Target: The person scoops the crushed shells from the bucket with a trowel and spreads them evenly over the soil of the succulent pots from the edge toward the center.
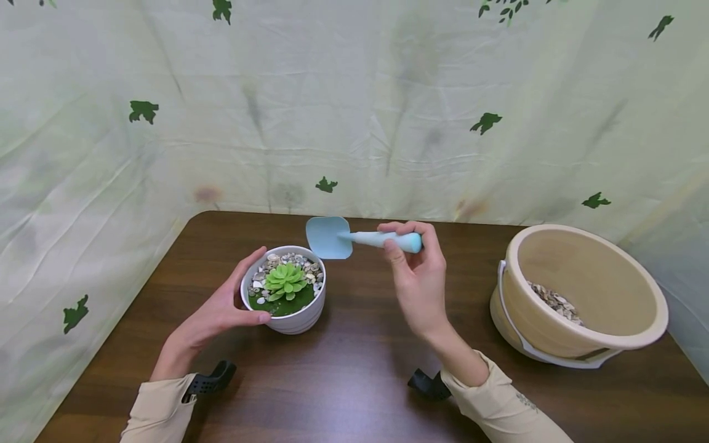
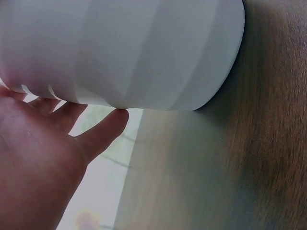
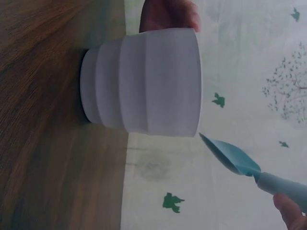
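Note:
A white ridged flowerpot stands upright on the table, holding a green succulent among pebbles and green moss-like cover. My left hand grips the pot from its left side, thumb at the front rim and fingers behind; in the left wrist view the fingers touch its ridged wall. In my right hand is a light blue garden trowel, pinched by its handle between thumb and fingers. The trowel's blade is by the pot's back right rim, and the right wrist view shows its tip close to that rim.
At the right of the brown wooden table stands a large beige bucket with a pale handle hanging down its side. Small pebbles lie in its bottom. A pale curtain with green leaf shapes hangs behind and beside the table.

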Available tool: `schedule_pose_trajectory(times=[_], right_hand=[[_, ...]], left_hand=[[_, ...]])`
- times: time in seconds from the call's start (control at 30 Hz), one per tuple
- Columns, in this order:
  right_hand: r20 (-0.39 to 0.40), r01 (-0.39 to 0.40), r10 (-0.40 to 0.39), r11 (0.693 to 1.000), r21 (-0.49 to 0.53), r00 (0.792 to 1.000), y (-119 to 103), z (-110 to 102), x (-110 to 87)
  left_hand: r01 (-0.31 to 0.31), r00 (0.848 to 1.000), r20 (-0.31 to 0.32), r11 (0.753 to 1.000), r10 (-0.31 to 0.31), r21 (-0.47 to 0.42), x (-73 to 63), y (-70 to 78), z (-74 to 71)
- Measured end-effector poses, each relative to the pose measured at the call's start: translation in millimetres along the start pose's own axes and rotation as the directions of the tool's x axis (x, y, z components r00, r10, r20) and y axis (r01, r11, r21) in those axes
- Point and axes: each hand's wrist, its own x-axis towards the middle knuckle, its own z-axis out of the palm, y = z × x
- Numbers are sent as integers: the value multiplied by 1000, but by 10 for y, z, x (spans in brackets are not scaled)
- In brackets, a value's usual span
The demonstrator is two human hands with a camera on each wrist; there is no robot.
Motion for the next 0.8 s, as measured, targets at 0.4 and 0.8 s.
schedule_pose_trajectory(times=[0.4, 0.8], right_hand=[[-119, -146, 183, 953, 266, 976, -154, -265, 112], [-153, -210, 269, 923, 322, 951, -470, -654, 180]], left_hand=[[-17, 1000, -7, 1000, 17, 5, -47, -1, -6], [-75, 994, -75, 994, 81, 82, -412, 66, -67]])
